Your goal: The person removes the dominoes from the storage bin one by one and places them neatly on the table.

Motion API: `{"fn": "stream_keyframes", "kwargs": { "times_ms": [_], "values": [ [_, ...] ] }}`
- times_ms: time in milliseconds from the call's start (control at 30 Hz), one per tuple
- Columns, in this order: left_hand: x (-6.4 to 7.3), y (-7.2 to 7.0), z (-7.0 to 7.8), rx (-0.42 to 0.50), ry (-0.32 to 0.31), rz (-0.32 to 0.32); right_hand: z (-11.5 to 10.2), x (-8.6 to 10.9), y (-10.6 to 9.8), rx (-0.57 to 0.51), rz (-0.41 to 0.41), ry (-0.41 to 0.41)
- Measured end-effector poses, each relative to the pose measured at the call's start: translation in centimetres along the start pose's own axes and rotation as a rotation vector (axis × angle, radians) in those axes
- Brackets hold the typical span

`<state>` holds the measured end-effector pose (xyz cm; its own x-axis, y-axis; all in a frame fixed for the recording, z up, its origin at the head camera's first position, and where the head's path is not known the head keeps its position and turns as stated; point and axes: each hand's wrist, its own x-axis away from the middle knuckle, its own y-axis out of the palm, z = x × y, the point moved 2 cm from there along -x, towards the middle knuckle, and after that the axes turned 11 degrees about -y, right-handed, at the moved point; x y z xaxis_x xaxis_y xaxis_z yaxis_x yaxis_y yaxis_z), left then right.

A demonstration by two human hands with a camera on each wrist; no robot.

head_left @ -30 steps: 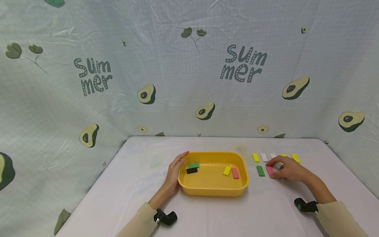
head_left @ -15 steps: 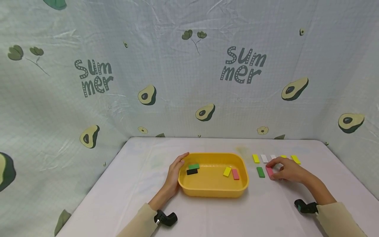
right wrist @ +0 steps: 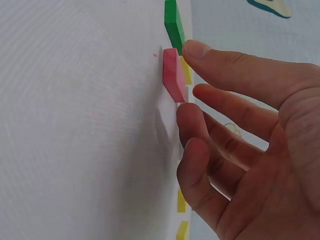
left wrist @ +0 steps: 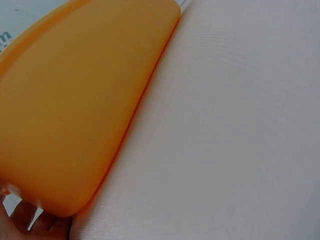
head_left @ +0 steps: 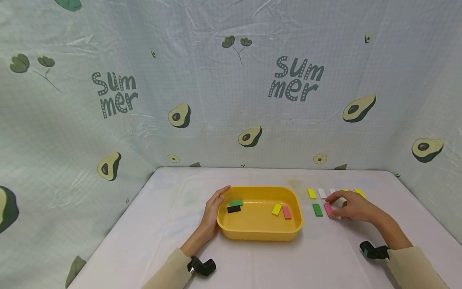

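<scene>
My left hand point(head_left: 209, 214) holds the left end of a yellow plastic bin point(head_left: 258, 235), its fingers along the outer wall and rim. Green point(head_left: 236, 203), black point(head_left: 234, 209), yellow point(head_left: 276, 208) and pink point(head_left: 286, 212) blocks lie inside. At the right, my right hand point(head_left: 351, 206) hovers around another pink block point(head_left: 328, 209) on the table. The right wrist view shows this pink block point(right wrist: 172, 75) between the thumb and the other fingers, with small gaps on both sides. Left of it lies a green block point(head_left: 317, 210).
Behind the right hand runs a row of blocks: a yellow one point(head_left: 312, 193), a white one point(head_left: 321, 193) and several more, partly covered by the hand. A pale cloth covers the table point(head_left: 169, 192); a printed curtain point(head_left: 213, 88) hangs behind.
My right hand has loosened from the pink block and drawn slightly to the right, leaving the block on the table. The left hand and the bin stay put.
</scene>
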<state>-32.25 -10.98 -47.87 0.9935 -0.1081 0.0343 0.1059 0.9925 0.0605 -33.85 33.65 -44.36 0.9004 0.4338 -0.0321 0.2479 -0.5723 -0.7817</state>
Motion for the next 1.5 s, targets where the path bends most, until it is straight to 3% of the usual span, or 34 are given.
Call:
{"fn": "stream_keyframes", "kwargs": {
  "times_ms": [267,700,933,1133,1500],
  "values": [
    [0.0,-0.2,0.1,-0.005,0.002,-0.005,-1.7,-0.4,-0.4,0.040,0.032,-0.002],
    [0.0,-0.3,-0.2,0.002,-0.004,0.003,-9.6,-2.8,0.9,0.089,0.095,-0.281],
    [0.1,-0.1,0.0,0.003,0.007,0.007,-14.5,-5.1,3.3,0.029,0.044,-0.388],
    [-0.1,-0.1,0.0,-0.009,0.000,0.010,-17.3,-7.1,6.0,0.004,-0.020,-0.455],
    [-0.2,0.0,0.1,-0.032,-0.010,0.004,-19.9,-9.5,10.6,-0.057,-0.170,-0.448]
  ]
}}
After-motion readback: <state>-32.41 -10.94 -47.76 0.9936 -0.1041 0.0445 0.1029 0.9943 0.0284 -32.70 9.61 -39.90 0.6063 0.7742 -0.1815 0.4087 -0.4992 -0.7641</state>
